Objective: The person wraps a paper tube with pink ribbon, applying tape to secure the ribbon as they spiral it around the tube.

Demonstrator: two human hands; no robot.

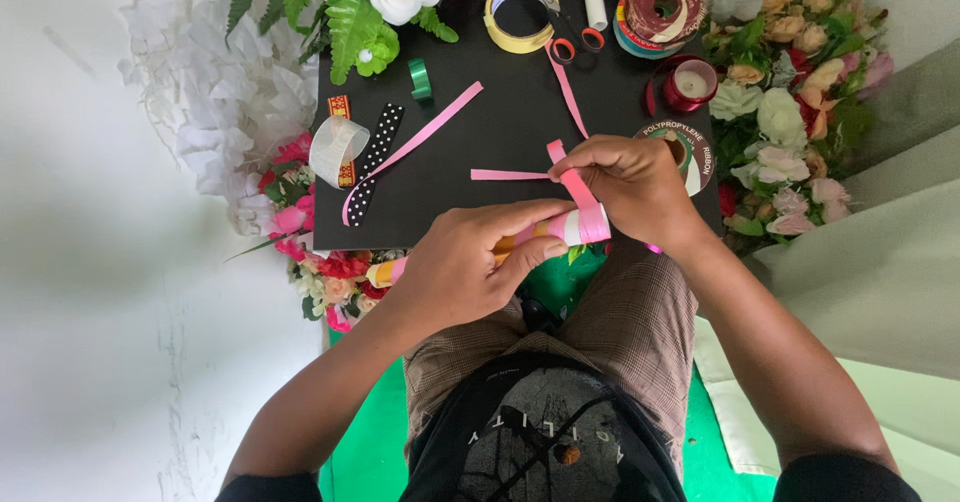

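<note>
Head view: my left hand [465, 262] clamps the light, stiff paper tube [560, 228]; right hand [630, 184] pinches floppy, slippery pink ribbon [583, 194] around it.

Scissors [570, 24], yellow tape roll [518, 14], red candle [691, 83], artificial flowers [790, 112]

A pale roll [570, 226] wrapped with pink ribbon [585, 202] lies level, over the black board's near edge.

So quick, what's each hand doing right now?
Left hand: closed around a small roll, holding it.
Right hand: fingers pinched on the pink ribbon wrapped over that roll.
</note>
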